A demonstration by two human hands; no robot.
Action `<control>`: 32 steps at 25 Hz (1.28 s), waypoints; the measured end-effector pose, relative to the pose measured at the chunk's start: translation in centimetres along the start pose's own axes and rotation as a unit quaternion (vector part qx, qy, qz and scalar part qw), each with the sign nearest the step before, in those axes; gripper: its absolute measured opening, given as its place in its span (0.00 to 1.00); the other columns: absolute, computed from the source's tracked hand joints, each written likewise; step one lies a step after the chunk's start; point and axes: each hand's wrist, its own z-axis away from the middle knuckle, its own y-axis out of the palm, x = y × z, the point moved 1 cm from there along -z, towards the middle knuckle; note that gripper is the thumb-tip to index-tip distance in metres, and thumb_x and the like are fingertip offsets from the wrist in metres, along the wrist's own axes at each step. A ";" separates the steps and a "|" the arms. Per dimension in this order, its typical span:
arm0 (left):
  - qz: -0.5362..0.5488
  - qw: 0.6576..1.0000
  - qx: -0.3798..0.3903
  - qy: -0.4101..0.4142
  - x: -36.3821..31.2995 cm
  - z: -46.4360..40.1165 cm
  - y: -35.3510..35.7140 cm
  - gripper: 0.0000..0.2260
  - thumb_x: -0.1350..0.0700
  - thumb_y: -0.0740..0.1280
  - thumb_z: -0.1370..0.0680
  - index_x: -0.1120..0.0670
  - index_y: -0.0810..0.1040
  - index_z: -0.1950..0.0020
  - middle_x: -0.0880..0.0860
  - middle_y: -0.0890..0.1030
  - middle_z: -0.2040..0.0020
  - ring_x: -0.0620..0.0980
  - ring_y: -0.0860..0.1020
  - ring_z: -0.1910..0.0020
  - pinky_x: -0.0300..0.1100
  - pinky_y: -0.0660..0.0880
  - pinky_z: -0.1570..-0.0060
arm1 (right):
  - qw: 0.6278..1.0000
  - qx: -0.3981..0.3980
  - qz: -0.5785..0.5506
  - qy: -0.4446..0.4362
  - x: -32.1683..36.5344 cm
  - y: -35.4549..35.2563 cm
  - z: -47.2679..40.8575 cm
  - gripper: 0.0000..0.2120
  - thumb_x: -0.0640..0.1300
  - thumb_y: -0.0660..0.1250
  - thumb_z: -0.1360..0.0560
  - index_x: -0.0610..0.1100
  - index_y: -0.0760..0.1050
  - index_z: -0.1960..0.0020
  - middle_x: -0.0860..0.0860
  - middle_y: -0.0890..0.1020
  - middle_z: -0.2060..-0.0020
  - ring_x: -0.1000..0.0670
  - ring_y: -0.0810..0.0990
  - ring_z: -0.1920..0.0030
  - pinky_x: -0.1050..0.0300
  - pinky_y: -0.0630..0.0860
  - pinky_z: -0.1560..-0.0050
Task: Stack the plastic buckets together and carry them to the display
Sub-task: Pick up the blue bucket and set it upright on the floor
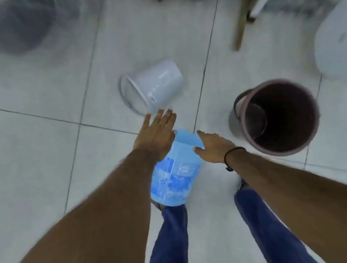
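Observation:
A blue plastic bucket [174, 170] lies on its side on the tiled floor between my feet. My right hand [213, 146] rests on its upper right side, fingers spread. My left hand [157, 133] reaches over it, fingers apart, with its fingertips close to a white bucket [154, 85] that lies tipped on its side further ahead. A dark maroon bucket [280, 116] stands upright to the right, mouth up, with its handle down on the left side.
A large white container [340, 38] stands at the far right. A wooden stick [242, 9] leans near a white panel at the top right. Dark bags and bins [15, 24] sit blurred at the top left.

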 end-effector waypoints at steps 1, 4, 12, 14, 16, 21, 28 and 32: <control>-0.023 0.998 0.053 0.012 -0.3 -0.9 2.8 0.24 0.52 0.48 0.15 0.59 0.52 0.21 0.57 0.53 0.19 0.56 0.50 0.21 0.59 0.50 0.25 | 1.000 0.009 0.015 -0.010 -0.4 1.9 -1.7 0.31 0.53 0.58 0.20 0.42 0.53 0.22 0.43 0.64 0.25 0.41 0.65 0.27 0.46 0.66 0.30; -0.050 0.988 0.120 0.082 -1.1 -2.2 10.2 0.21 0.56 0.52 0.16 0.61 0.59 0.23 0.61 0.63 0.23 0.58 0.56 0.22 0.57 0.51 0.25 | 0.998 -0.010 0.029 -0.049 -2.1 6.5 -5.7 0.24 0.47 0.57 0.19 0.39 0.61 0.25 0.41 0.68 0.28 0.40 0.67 0.30 0.45 0.68 0.32; -0.025 0.991 0.046 0.125 -3.0 -0.4 6.4 0.15 0.70 0.72 0.43 0.58 0.79 0.60 0.55 0.79 0.68 0.56 0.78 0.70 0.43 0.72 0.73 | 0.990 -0.050 0.074 -0.109 -2.9 4.2 -3.8 0.15 0.46 0.64 0.22 0.49 0.77 0.36 0.44 0.82 0.44 0.41 0.77 0.44 0.48 0.75 0.44; -0.024 0.992 0.058 0.107 -4.1 0.7 4.9 0.16 0.69 0.73 0.43 0.56 0.78 0.59 0.53 0.79 0.67 0.55 0.79 0.69 0.44 0.74 0.69 | 0.980 -0.066 0.135 -0.126 -2.2 2.3 -1.4 0.13 0.47 0.64 0.23 0.51 0.80 0.40 0.45 0.83 0.50 0.41 0.80 0.49 0.49 0.77 0.51; -0.014 0.992 0.081 0.093 -6.0 1.9 4.2 0.15 0.68 0.73 0.42 0.54 0.78 0.60 0.52 0.80 0.68 0.54 0.79 0.70 0.44 0.75 0.68 | 0.962 -0.072 0.228 -0.134 -2.1 1.5 0.6 0.10 0.45 0.63 0.24 0.52 0.81 0.46 0.48 0.84 0.55 0.43 0.82 0.54 0.53 0.74 0.60; -0.024 0.983 0.172 0.051 -11.8 3.3 8.9 0.16 0.68 0.73 0.45 0.53 0.77 0.62 0.49 0.80 0.70 0.50 0.80 0.72 0.39 0.73 0.69 | 0.933 -0.014 0.342 -0.109 -4.5 4.1 1.6 0.11 0.34 0.62 0.27 0.48 0.79 0.53 0.49 0.83 0.60 0.45 0.82 0.59 0.55 0.72 0.63; -0.001 0.982 0.187 0.033 -17.8 4.6 15.5 0.16 0.68 0.74 0.41 0.56 0.79 0.57 0.53 0.81 0.65 0.53 0.80 0.66 0.44 0.77 0.62 | 0.938 0.048 0.331 -0.092 -11.3 9.1 2.4 0.11 0.32 0.67 0.32 0.46 0.78 0.56 0.47 0.82 0.61 0.43 0.82 0.60 0.54 0.74 0.63; 0.019 0.976 0.218 -0.010 -17.6 3.6 12.4 0.14 0.68 0.66 0.30 0.56 0.76 0.46 0.54 0.82 0.52 0.55 0.81 0.53 0.47 0.75 0.51 | 0.943 0.042 0.310 -0.115 -11.2 7.2 2.9 0.14 0.32 0.62 0.28 0.45 0.77 0.47 0.46 0.82 0.53 0.42 0.80 0.51 0.51 0.77 0.54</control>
